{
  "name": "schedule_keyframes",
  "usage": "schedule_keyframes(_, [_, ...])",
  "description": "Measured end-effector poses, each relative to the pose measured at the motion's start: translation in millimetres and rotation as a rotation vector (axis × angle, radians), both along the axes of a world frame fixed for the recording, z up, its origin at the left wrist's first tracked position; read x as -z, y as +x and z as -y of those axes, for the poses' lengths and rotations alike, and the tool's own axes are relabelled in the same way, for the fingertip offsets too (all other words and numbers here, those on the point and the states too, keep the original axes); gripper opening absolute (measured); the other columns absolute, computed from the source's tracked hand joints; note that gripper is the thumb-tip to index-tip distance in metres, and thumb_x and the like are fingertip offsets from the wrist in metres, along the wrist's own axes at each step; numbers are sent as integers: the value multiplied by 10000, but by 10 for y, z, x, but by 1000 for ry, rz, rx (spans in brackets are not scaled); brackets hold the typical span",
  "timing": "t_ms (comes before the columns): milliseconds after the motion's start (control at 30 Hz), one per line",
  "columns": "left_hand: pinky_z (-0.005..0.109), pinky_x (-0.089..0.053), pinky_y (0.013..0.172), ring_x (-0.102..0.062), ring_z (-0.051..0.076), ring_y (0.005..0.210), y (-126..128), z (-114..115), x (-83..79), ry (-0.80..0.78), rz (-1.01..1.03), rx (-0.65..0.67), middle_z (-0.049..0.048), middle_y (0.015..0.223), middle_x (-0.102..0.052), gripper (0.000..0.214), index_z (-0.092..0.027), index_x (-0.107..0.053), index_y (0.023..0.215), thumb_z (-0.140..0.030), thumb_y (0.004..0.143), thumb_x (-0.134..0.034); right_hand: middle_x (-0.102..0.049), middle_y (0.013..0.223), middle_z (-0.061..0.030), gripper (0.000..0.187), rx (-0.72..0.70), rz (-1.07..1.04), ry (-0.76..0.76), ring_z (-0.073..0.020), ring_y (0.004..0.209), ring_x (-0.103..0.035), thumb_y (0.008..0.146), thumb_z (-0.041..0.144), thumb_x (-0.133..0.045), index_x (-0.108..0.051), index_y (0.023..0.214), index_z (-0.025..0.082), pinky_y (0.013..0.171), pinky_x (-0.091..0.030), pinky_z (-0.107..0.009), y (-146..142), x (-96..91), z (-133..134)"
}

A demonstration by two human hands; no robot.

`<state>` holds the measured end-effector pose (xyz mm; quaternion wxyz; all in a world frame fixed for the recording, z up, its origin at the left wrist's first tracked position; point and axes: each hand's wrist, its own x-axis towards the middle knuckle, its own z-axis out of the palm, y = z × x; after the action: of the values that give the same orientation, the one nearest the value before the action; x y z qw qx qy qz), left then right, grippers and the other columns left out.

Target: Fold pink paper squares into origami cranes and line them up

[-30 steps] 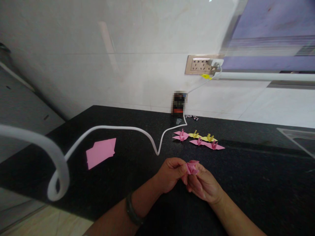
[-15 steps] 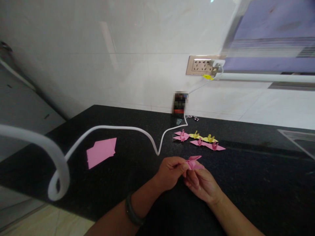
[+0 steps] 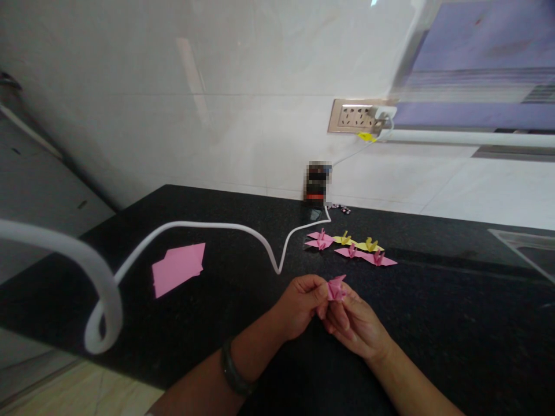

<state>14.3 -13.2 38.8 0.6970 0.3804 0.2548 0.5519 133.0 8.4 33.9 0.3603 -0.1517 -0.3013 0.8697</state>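
Observation:
Both my hands pinch a small, partly folded pink paper figure [image 3: 336,287] just above the black counter [image 3: 433,300]. My left hand [image 3: 300,303] grips its left side with thumb and fingertips; a dark band circles that wrist. My right hand [image 3: 355,322] holds it from the right and below, fingers curled. Behind them lies a row of several finished paper cranes [image 3: 351,245], pink and yellow. A stack of flat pink paper sheets [image 3: 177,267] lies to the left.
A white cable [image 3: 217,231] loops across the counter from the near left to a small dark device [image 3: 315,190] at the tiled wall. A wall socket strip [image 3: 353,115] holds a white plug. A sink rim [image 3: 522,245] shows at the far right.
The pink figure's flaps spread out half a second ago and are now pressed together again between my fingers. My hands stayed in nearly the same place.

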Motion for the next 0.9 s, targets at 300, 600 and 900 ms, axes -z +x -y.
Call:
schedule_keyframes(300, [241,-429,417,-436,86,418,-21,20,37,-91,201,120,-32,443,-427,135,-133,-452,675,-248,740,-479,-465,330,54,186,-58,-5,27,-61,285,-388,811,280,-405,-511,739,146,388,-427,-206,21,13,30])
schedule_keyframes(600, [245,-403,507,-457,84,472,-83,-30,-7,-170,154,55,-11,507,-460,207,-124,-448,623,-294,731,-492,-417,314,76,191,33,42,20,-50,287,-347,790,283,-449,-478,640,168,441,-417,-214,41,-2,-78])
schedule_keyframes(900, [199,-338,494,-419,61,462,-133,-104,-30,-271,175,-106,-43,470,-418,232,-142,-396,599,-274,671,-572,-385,303,88,252,128,86,51,-45,288,-311,781,312,-466,-455,575,167,481,-399,-221,92,81,-235])
